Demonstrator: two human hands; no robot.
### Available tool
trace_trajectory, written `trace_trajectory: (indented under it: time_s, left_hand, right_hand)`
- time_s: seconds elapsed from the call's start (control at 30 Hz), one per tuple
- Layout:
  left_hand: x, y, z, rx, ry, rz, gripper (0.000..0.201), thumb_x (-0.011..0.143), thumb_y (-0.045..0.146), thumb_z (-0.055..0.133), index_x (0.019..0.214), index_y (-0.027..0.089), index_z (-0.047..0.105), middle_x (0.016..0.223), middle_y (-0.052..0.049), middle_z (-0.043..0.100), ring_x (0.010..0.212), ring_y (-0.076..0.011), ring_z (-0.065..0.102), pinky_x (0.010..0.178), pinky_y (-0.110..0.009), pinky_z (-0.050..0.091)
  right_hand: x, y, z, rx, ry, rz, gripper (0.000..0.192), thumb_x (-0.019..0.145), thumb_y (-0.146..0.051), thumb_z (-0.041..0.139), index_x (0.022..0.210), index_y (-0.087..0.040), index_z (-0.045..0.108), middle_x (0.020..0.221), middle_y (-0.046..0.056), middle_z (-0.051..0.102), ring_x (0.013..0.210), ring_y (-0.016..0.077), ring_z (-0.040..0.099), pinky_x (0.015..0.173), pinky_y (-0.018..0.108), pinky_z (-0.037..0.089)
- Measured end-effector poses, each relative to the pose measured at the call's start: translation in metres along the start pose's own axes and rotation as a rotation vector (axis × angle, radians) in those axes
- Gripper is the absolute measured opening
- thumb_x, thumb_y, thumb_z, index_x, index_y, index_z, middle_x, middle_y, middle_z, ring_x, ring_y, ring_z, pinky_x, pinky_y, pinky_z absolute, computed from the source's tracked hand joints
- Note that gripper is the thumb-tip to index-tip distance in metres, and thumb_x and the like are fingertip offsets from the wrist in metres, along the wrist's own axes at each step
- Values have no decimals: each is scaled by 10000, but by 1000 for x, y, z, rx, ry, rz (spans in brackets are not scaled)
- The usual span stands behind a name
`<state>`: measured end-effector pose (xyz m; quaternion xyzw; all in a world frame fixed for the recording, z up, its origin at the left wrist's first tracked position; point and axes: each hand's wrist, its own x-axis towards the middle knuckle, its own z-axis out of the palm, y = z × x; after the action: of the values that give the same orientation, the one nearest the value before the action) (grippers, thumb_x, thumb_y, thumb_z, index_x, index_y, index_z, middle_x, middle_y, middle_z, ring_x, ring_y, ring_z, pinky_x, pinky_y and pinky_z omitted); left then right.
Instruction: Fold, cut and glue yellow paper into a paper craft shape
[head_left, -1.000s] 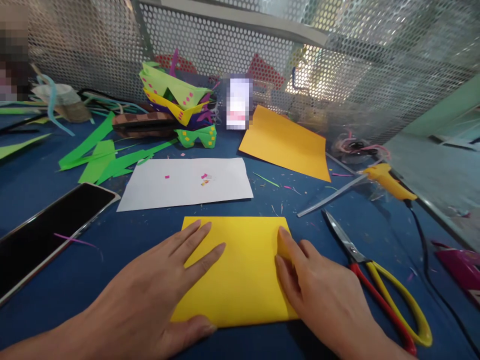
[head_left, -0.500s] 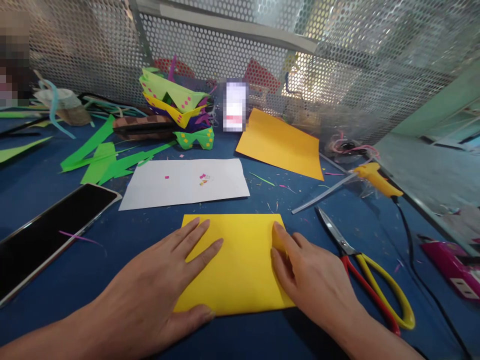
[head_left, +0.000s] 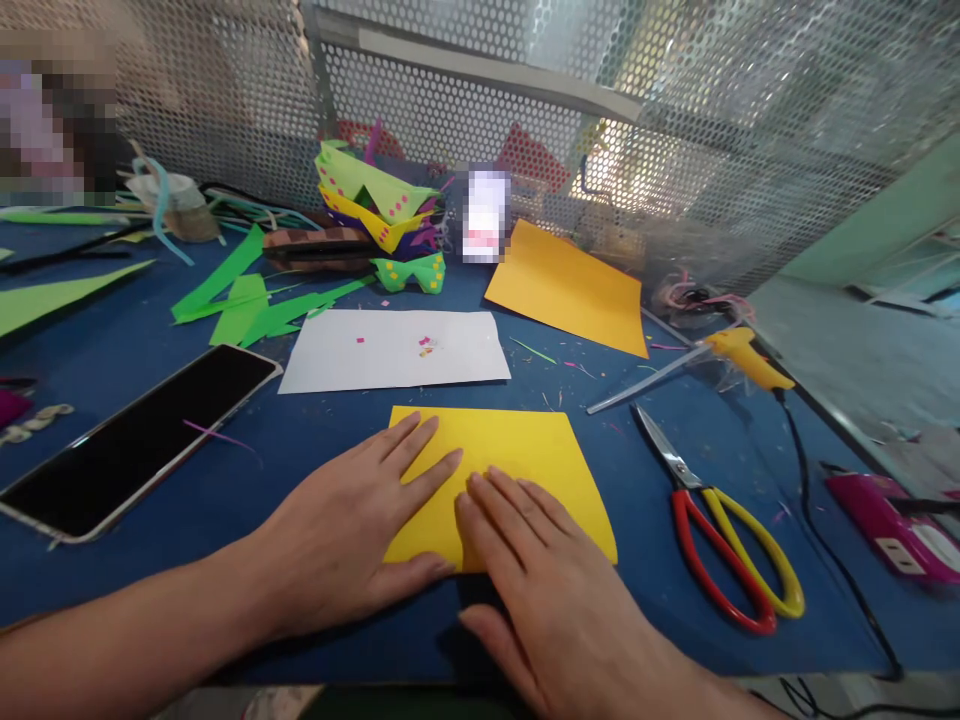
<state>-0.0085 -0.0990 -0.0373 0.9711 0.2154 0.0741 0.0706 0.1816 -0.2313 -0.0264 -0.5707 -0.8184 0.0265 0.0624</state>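
Note:
A yellow sheet of paper, which looks folded along its near edge, lies on the blue table in front of me. My left hand rests on its left part with the fingers spread, the thumb at the near edge. On the middle and near edge lies my right hand, palm down, its fingers stretched out and the thumb off the paper. Neither hand grips anything. To the right are scissors with one red and one yellow handle. Behind the yellow paper lies a white sheet with tiny coloured bits on it.
A phone lies at left. Behind are green paper strips, paper masks, a lit blurred screen and an orange sheet. At right are a yellow glue gun, its cord and a magenta power strip.
My right hand has moved left from the paper's right edge to its middle and near edge, fingers now flat. My left hand stays on the left part. The view has shifted slightly.

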Motion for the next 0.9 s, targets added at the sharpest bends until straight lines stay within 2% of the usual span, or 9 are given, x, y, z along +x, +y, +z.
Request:
trace_trajectory:
  time_s: [0.13, 0.23, 0.33, 0.47, 0.57, 0.77, 0.9]
  left_hand:
    - [2, -5, -2, -15, -16, 41, 678, 868, 617, 485, 1415, 217, 482, 1532, -160, 365, 1400, -361, 332, 1115, -518, 321]
    - [5, -7, -4, 20, -62, 71, 535, 955, 479, 410, 1415, 214, 479, 1523, -157, 382, 1407, -327, 331, 1123, -499, 311]
    - [7, -5, -6, 65, -81, 56, 488, 977, 391, 388, 1422, 207, 468, 1530, -152, 371, 1413, -311, 322, 1127, -484, 309]
    - [8, -1, -5, 84, -84, 65, 492, 974, 387, 399, 1407, 171, 488, 1506, -188, 397, 1407, -331, 325, 1125, -494, 305]
    - [8, 0, -7, 90, -100, 63, 492, 973, 377, 402, 1406, 161, 488, 1507, -203, 389, 1412, -335, 314, 1126, -498, 300]
    - [7, 0, -14, 54, -185, 7, 639, 932, 568, 413, 1443, 183, 436, 1551, -173, 316, 1439, -339, 242, 1136, -503, 278]
    - [8, -1, -15, 29, -252, 1, 692, 918, 600, 416, 1480, 197, 368, 1581, -149, 250, 1463, -325, 164, 1153, -498, 230]
  right_hand:
    - [1, -10, 7, 62, -68, 54, 634, 985, -482, 350, 1486, -93, 340, 1550, 143, 298, 1434, 314, 272, 1143, 491, 328]
    - [0, -10, 9, 75, -54, 68, 637, 989, -486, 342, 1490, -93, 329, 1553, 150, 282, 1441, 319, 249, 1150, 508, 310]
    - [-3, -10, 11, 67, -19, 65, 628, 989, -455, 363, 1490, -77, 323, 1551, 166, 281, 1441, 328, 242, 1154, 521, 297]
    - [-6, -15, 11, 43, 5, -15, 578, 982, -383, 410, 1468, -72, 368, 1524, 162, 350, 1419, 347, 294, 1152, 553, 285]
    - [-8, -19, 10, 37, -11, -73, 529, 982, -341, 415, 1443, -81, 415, 1501, 133, 405, 1395, 352, 341, 1134, 554, 325]
    - [-10, -23, 11, 4, 23, -53, 506, 989, -343, 393, 1408, -68, 466, 1481, 142, 433, 1375, 366, 373, 1112, 559, 354]
    - [-13, -22, 14, -7, 69, -72, 516, 969, -305, 431, 1423, -61, 439, 1488, 131, 429, 1380, 343, 374, 1123, 534, 350]
